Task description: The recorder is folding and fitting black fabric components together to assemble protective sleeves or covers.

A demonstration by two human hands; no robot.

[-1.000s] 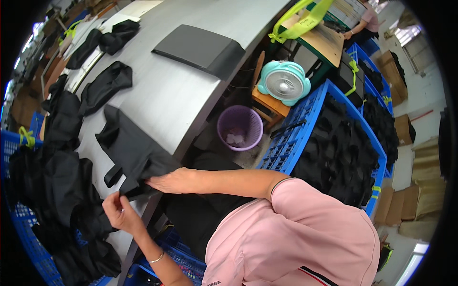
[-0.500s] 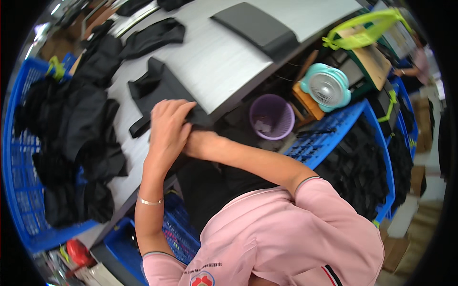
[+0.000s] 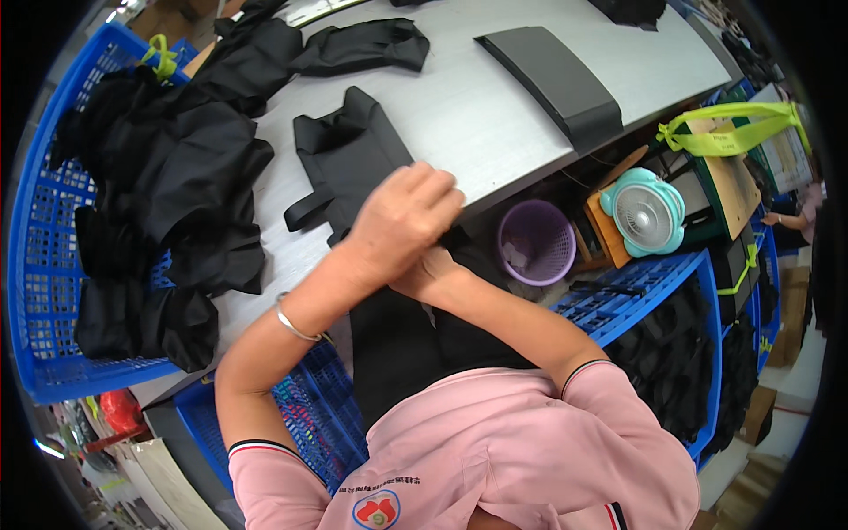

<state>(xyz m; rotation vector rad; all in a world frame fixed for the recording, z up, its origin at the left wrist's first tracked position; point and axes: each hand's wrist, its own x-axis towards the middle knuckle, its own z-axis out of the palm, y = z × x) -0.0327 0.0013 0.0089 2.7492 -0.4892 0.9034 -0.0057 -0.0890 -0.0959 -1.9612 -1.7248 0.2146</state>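
Observation:
A black fabric piece (image 3: 353, 155) with a folded top and a strap loop (image 3: 309, 210) lies on the grey table, its near end running under my hands. My left hand (image 3: 405, 216), a bracelet on its wrist, is closed with its fingers curled, above that near end by the table edge. What it grips, if anything, is hidden. Tucked below and against it is my right hand (image 3: 430, 276), whose fingers are out of sight behind the left one.
A blue crate (image 3: 40, 265) heaped with black fabric pieces (image 3: 177, 168) stands at left. More black fabric (image 3: 367, 46) and a flat dark panel (image 3: 556, 84) lie on the table (image 3: 477, 124). Right are a purple basket (image 3: 537, 243), a turquoise fan (image 3: 643, 212) and another filled blue crate (image 3: 711, 353).
My left hand has gone from spread over the fabric piece to curled, moving right in the view with the right hand. The whole view has shifted, bringing the table rightward.

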